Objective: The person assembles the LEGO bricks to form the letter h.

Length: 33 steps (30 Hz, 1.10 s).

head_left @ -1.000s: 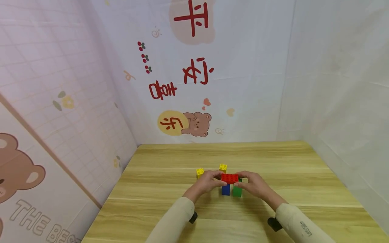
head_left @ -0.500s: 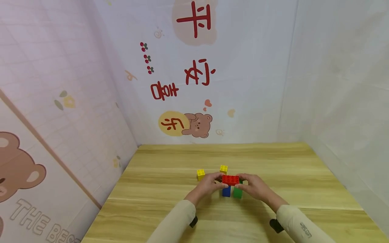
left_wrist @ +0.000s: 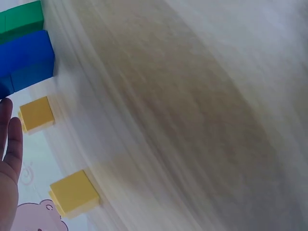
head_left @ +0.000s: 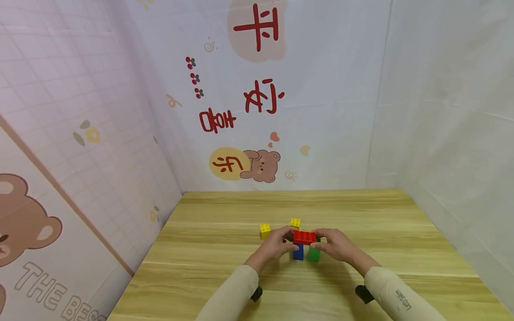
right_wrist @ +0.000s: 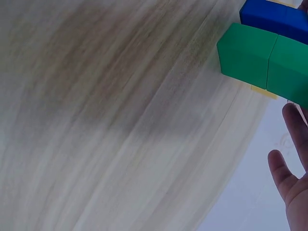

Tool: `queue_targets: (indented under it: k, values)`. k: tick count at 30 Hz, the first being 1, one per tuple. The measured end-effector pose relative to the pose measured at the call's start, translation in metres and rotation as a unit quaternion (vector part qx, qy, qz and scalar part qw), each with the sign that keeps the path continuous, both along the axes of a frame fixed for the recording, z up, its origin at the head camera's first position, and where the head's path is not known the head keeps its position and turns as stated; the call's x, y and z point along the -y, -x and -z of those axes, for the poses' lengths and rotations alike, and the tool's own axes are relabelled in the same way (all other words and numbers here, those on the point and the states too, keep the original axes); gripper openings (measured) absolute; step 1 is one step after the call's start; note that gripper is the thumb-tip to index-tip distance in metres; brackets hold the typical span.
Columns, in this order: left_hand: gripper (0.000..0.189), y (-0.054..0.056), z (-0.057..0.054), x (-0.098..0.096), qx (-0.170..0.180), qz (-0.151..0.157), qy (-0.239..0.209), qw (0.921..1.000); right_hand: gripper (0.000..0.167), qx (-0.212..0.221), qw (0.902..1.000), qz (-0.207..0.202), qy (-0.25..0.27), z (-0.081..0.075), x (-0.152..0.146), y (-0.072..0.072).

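Note:
A red toy brick (head_left: 304, 237) bridges the tops of a blue block stack (head_left: 298, 252) and a green block stack (head_left: 314, 254) in the head view. My left hand (head_left: 275, 244) holds the red brick's left end; its thumb tip lies lower, over the upper blue block. On the other end, my right hand (head_left: 335, 245) pinches the red brick between thumb and fingers. The left wrist view has the blue stack (left_wrist: 29, 62) beside the green one, both upright. In the right wrist view the green stack (right_wrist: 250, 55) shows a seam between two blocks. Far-side fingertips are partly hidden.
Behind the stacks stands one yellow block (head_left: 295, 223); another yellow block (head_left: 265, 231) sits farther left, near my left hand. Everything rests on a wood-grain table (head_left: 225, 209). Printed cloth walls (head_left: 333, 89) rise at the back and both sides.
My left thumb has slid slightly down from the red brick's edge onto the blue stack. The right hand and the bricks have stayed nearly still; the head view has shifted a little.

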State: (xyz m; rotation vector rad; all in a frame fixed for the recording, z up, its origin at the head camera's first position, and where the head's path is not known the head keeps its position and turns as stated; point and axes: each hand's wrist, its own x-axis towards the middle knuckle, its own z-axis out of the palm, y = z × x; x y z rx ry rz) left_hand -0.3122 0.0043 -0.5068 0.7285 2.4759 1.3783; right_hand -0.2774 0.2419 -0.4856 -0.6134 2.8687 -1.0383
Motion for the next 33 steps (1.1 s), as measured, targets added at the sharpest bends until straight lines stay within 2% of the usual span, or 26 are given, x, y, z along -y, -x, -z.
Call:
queue_targets:
  k: [5,9,12,20,23,27,30,33]
  values:
    - [0.052,-0.001,0.0,0.002,0.0,-0.016,0.011,0.9998,0.041,0.002,1.0,-0.001,-0.002,-0.001,0.0,0.001]
    - [0.068,-0.001,-0.001,-0.003,-0.004,-0.01,0.019,0.9998,0.038,0.006,0.9999,-0.01,0.0,-0.001,-0.002,0.002]
    - [0.072,-0.001,0.0,-0.005,-0.01,-0.006,0.022,0.9997,0.039,0.006,0.9997,-0.023,0.005,-0.001,-0.004,0.003]
    - [0.063,0.0,0.0,-0.004,-0.055,0.008,0.041,0.9976,0.038,0.008,0.9994,-0.032,0.006,-0.005,-0.007,0.005]
    - [0.064,-0.001,-0.002,-0.003,-0.042,0.007,0.038,0.9984,0.037,0.01,0.9994,-0.032,0.005,-0.007,-0.007,0.005]
    - [0.047,-0.001,-0.003,-0.002,-0.02,0.007,0.011,0.9997,0.035,0.02,0.9995,-0.025,0.008,-0.008,-0.006,0.004]
    - [0.031,0.0,-0.001,-0.002,-0.02,0.016,-0.001,0.9997,0.034,0.02,0.9996,-0.016,0.014,-0.006,-0.006,0.003]
    - [0.029,0.001,0.002,-0.001,-0.019,0.021,-0.005,0.9996,0.037,0.018,0.9995,0.007,0.026,0.002,-0.004,0.001]
